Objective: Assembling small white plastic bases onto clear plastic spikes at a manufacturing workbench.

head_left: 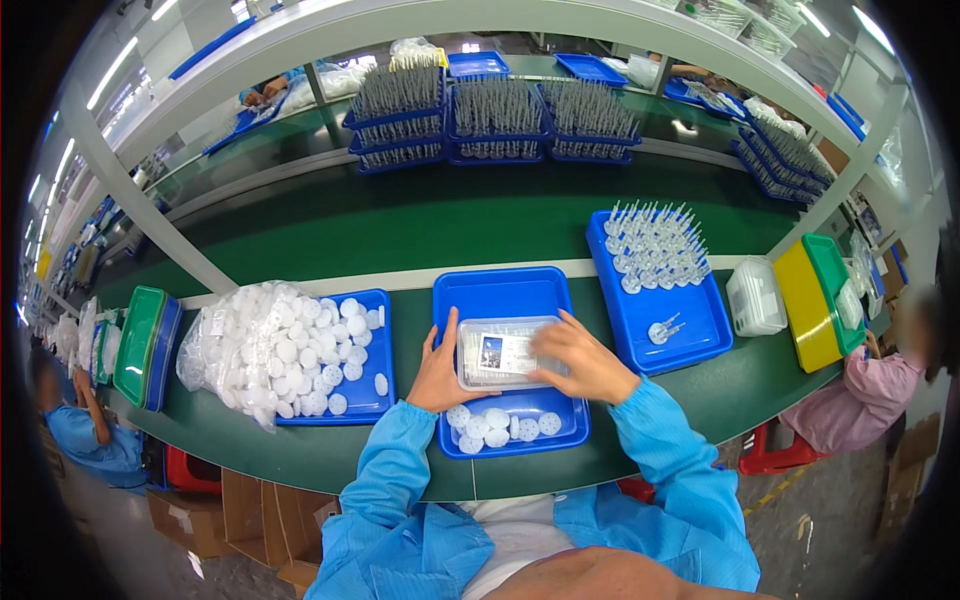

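Conveyor belt [400, 215] and parts trays [640, 315] show a factory.

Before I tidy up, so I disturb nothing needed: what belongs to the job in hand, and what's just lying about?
In use, apparently:
clear box between left hand and right hand
blue tray beneath
white discs in that tray

Just lying about, seemingly:
yellow container, right
green container, left
cardboard boxes, lower left

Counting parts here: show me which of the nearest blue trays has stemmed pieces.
The right tray, with stemmed pieces; the left tray and middle tray show white discs.
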Demonstrator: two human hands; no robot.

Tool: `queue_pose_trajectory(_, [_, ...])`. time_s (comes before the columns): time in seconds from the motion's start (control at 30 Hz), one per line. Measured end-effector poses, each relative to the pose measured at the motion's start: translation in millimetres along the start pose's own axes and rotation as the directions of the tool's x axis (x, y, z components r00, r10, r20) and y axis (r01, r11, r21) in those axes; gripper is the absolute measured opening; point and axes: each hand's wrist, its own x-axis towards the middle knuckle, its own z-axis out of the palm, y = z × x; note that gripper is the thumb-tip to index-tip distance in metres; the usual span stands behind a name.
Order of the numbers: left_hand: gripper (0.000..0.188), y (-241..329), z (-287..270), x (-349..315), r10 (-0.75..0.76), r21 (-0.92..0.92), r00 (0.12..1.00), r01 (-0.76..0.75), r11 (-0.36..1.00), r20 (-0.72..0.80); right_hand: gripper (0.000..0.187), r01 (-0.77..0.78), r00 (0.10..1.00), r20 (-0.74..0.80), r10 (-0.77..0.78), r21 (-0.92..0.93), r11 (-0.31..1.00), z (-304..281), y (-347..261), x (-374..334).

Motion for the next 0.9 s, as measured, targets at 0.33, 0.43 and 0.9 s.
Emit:
queue_pose_trajectory(0.33, [0.161, -8, 7, 15, -0.083, -0.123, 0.996, 0.081, 0.989, -0.01, 0.026, 0.021, 0.963, -0.269, -0.032, -0.042, 0.999, 73, 11, 132])
queue_pose_trajectory(0.43, [0.161, -14, 13, 17, 0.061, 0.067, 0.993, -0.054, 0.996, -0.099, 0.039, -0.059, 0.949, -0.304, 0.082, 0.083, 0.995, 74, 12, 148])
queue_pose_trajectory(0.9, [0.131, -13, 13, 18, -0.034, -0.005, 0.997, 0.033, 0.999, -0.069, 0.051, -0.179, 0.899, -0.364, 0.244, 0.202, 0.963, 89, 13, 157])
